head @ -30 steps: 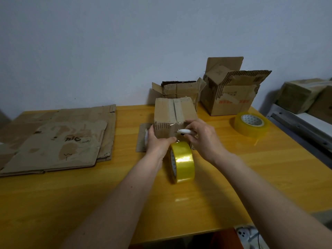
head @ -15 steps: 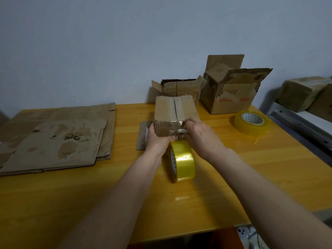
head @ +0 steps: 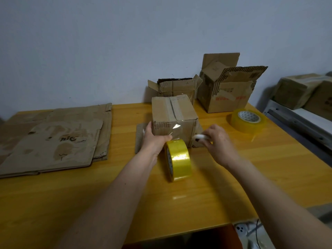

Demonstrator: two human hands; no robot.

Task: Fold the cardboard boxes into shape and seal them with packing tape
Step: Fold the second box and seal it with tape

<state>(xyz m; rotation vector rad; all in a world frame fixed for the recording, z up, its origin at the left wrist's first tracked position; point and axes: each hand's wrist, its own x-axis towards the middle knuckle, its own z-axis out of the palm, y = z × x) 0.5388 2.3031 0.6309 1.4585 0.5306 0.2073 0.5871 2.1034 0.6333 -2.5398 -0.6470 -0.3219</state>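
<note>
One small brown cardboard box is taped; left hand steadies it, right hand grips a white cutter; far open boxes and left flattened cardboard remain.

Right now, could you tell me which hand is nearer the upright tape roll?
Left. The left hand touches the upright tape roll; the right hand is apart, to its right.
</note>
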